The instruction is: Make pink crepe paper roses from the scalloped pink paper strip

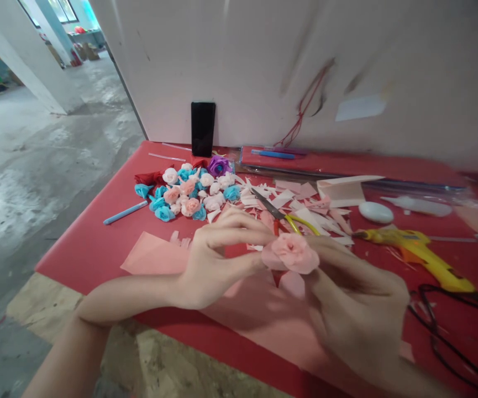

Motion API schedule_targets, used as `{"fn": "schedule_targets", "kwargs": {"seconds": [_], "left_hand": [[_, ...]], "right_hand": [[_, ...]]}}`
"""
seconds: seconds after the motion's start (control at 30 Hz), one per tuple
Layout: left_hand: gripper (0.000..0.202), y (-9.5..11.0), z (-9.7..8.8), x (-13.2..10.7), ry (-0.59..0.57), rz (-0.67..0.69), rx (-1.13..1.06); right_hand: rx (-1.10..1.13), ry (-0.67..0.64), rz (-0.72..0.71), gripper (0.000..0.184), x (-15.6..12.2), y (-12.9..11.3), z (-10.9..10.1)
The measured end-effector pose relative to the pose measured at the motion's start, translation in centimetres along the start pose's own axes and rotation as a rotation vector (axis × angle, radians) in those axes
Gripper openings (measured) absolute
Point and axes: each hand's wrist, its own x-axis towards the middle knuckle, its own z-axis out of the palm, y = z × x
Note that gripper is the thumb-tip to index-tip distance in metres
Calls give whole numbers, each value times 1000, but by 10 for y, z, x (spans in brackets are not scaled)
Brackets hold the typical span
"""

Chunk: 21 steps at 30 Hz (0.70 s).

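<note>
Both of my hands hold one pink paper rose (293,251) just above the red table (89,249). My left hand (218,260) pinches the flower's left side with thumb and fingers. My right hand (358,301) is closed around the flower's right and underside; its fingers are smeared by motion. Under the hands lie sheets of pink paper (156,255). A pile of finished paper roses (191,193) in white, pink, blue, red and purple sits beyond my left hand.
Scissors (282,216) with yellow-red handles lie among paper scraps (305,207). A yellow glue gun (421,255) with a black cord lies at right. A blue pen (125,213), a black phone (203,128) against the wall, and a white oval object (376,212) are also there.
</note>
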Motion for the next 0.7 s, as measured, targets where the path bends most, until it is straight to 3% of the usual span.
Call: {"fn": "schedule_targets", "kwargs": {"seconds": [0.4,0.7], "left_hand": [[8,2,1,-3,-25,-60,-83],[9,0,4,-8,-24,-157,-288]], "right_hand": [[-216,73,-217,27,3,-7,3],[-445,-30,-537,19,8,-6,-4]]}}
